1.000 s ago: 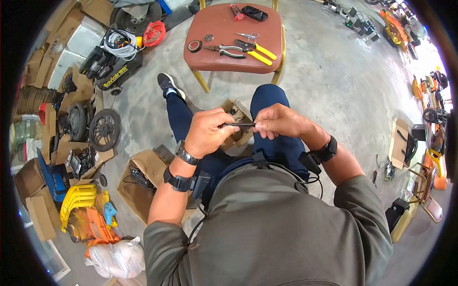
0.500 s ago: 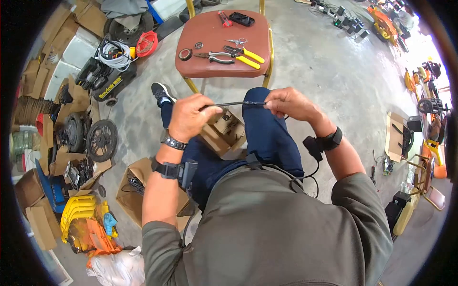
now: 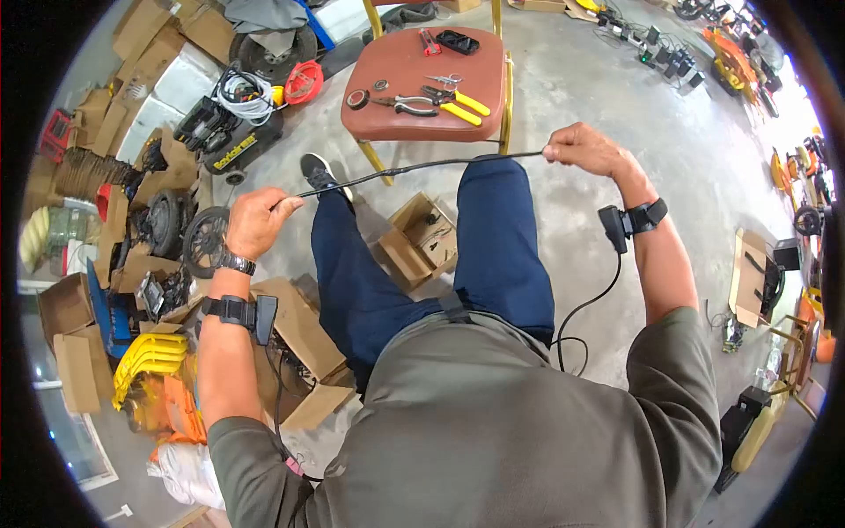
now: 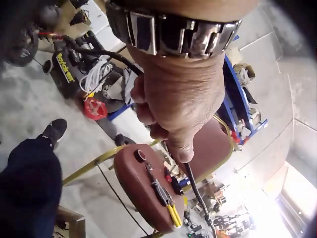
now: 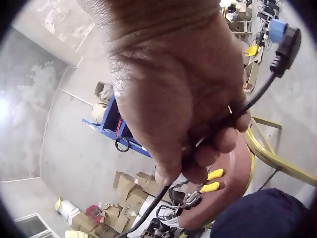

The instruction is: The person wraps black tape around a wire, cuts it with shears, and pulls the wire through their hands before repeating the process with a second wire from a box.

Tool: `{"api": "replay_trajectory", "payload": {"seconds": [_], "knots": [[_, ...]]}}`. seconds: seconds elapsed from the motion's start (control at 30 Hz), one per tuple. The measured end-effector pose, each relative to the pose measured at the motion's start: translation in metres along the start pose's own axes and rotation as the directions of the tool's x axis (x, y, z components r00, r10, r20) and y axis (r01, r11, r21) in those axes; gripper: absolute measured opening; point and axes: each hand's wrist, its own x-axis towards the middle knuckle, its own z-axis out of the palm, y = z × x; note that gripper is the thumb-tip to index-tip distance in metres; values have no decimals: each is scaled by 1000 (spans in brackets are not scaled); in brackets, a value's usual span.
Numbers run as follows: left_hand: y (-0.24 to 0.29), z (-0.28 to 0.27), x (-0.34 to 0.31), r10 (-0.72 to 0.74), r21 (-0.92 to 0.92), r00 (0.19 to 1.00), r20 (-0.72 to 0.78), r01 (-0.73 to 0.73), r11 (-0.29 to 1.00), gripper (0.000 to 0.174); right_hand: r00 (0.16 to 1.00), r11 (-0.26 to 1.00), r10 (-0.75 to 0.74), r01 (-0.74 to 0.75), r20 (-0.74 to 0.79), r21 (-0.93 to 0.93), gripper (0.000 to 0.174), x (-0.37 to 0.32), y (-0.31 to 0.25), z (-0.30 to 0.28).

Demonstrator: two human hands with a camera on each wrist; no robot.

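Note:
A black cable [image 3: 440, 163] stretches between both hands over the knees, sagging slightly, with a thicker spot left of its middle. My left hand [image 3: 255, 223] grips its left part; in the left wrist view the cable [image 4: 194, 186] leaves past the thumb, and more comes out behind the fist. With curled fingers and thumb my right hand [image 3: 585, 150] holds the other part. A black plug [image 5: 289, 52] with a blue piece on it hangs from the cable's end beyond the right hand, in the right wrist view.
Ahead stands a brown chair [image 3: 414, 66] bearing pliers [image 3: 407, 106], a yellow-handled cutting tool [image 3: 465, 107], scissors [image 3: 447, 79], a tape roll [image 3: 357, 99] and a red utility knife [image 3: 429, 41]. An open carton [image 3: 405, 257] sits between the feet. Boxes and an air compressor [image 3: 233, 145] crowd the left.
Both hands have moved apart, the left one outward left, the right one outward right and forward. A much longer span of cable now shows between them.

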Motion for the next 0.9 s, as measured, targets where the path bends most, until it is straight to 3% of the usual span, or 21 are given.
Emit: {"api": "replay_trajectory", "payload": {"seconds": [0.17,0.27,0.37,0.4,0.5,0.53,0.63,0.67,0.73,0.77,0.83,0.9], "knots": [[-16,11,-20,-144,64,989,39,141,988,39,997,998,6,-2,-73,56,32,-4,18,10],[-35,39,-35,-215,72,974,71,210,975,43,991,987,-36,15,-130,-159,30,-3,37,20],[-35,63,-53,-314,75,943,107,308,949,45,991,985,-35,13,-128,-172,28,-11,41,38],[-41,73,-62,-304,75,946,117,297,952,40,982,984,-101,75,-157,-163,24,-12,46,46],[-41,97,-86,-274,-30,961,-31,273,962,33,981,969,-21,-27,-191,-245,21,-17,31,57],[-51,102,-94,-300,-77,954,-14,298,952,32,995,941,65,-88,-82,-326,34,-15,26,53],[-59,113,-111,-294,-104,953,-80,285,953,39,990,890,8,-72,-142,-451,49,-10,41,73],[-56,117,-116,-341,-131,936,-85,328,935,43,985,803,-38,-68,-166,-592,61,-4,64,81],[-53,127,-119,-423,-184,901,-95,402,897,52,979,808,103,-186,-177,-560,58,6,69,92],[-60,135,-122,-385,-171,910,-151,360,917,56,967,803,178,-250,-183,-541,56,8,73,97],[-76,155,-132,-306,-149,919,-249,276,950,63,975,839,154,-215,-161,-499,51,11,89,104],[-90,155,-137,-298,-151,935,-194,272,950,65,981,868,122,-180,-153,-463,46,12,97,104]]}}
